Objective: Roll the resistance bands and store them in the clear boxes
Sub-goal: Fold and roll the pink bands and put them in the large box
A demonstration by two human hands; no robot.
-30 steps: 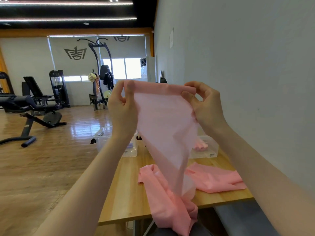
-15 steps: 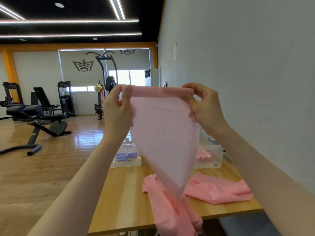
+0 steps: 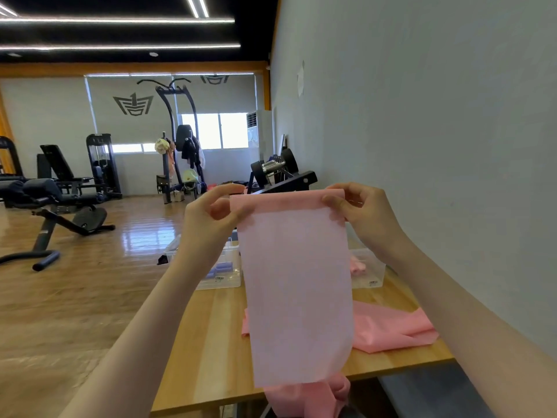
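Note:
I hold a pink resistance band (image 3: 297, 291) up in the air by its top edge, which is folded over into a narrow roll. My left hand (image 3: 211, 218) pinches the left end of that roll and my right hand (image 3: 366, 215) pinches the right end. The band hangs flat in front of me and its lower end trails over the table's front edge. More pink band (image 3: 388, 327) lies crumpled on the wooden table (image 3: 205, 342). Two clear boxes stand behind: the left box (image 3: 224, 271) holds purple rolls, the right box (image 3: 366, 268) holds pink rolls.
A grey wall (image 3: 422, 131) runs along the table's right side. A dumbbell rack (image 3: 278, 173) stands beyond the table's far end. Gym benches (image 3: 57, 203) and machines stand on the wooden floor to the left. A dark padded seat (image 3: 428, 393) sits at the lower right.
The band now hangs flat and full width instead of tapering to a point. My hands have moved slightly further apart along its top edge, and the head camera has shifted.

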